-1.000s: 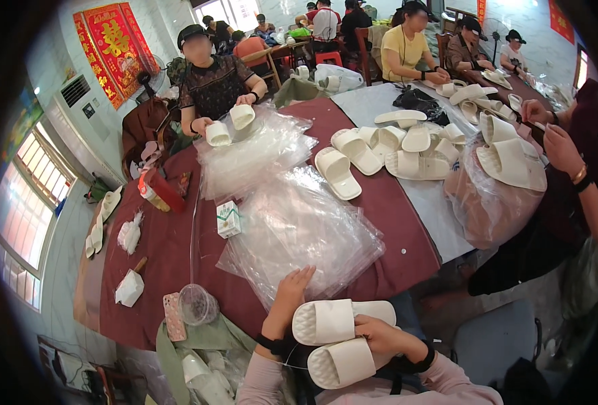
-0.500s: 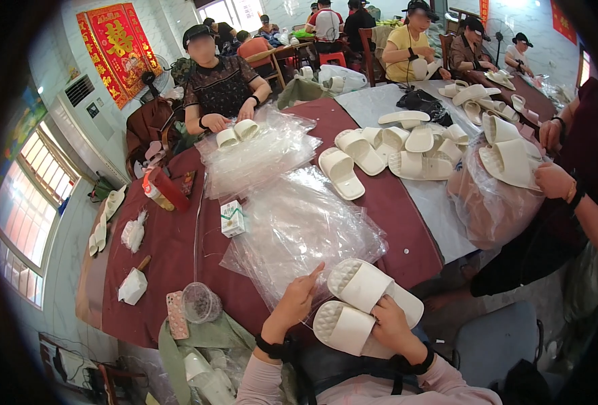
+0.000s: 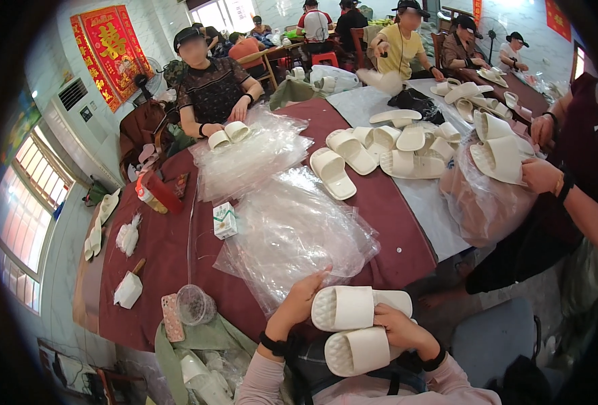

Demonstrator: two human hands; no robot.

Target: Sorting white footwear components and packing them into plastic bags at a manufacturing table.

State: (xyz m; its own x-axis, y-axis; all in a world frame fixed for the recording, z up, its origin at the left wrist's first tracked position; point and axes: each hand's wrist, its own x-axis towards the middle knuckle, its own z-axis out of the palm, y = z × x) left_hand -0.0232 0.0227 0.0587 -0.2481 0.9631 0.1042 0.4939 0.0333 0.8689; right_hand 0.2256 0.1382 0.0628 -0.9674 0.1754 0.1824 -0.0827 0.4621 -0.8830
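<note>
Right hand (image 3: 400,329) half-hidden between slippers (image 3: 353,307)

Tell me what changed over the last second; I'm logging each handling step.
Both hands, left and right, turned the pair of white slippers askew, then back to lying level, stacked one above the other. Nothing was let go. The clear plastic bags on the red table stayed put.

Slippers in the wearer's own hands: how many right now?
2. The upper slipper lies sideways, with the left hand at its toe end. The lower slipper sits just below it, under the right hand. None seems hidden behind them.
</note>
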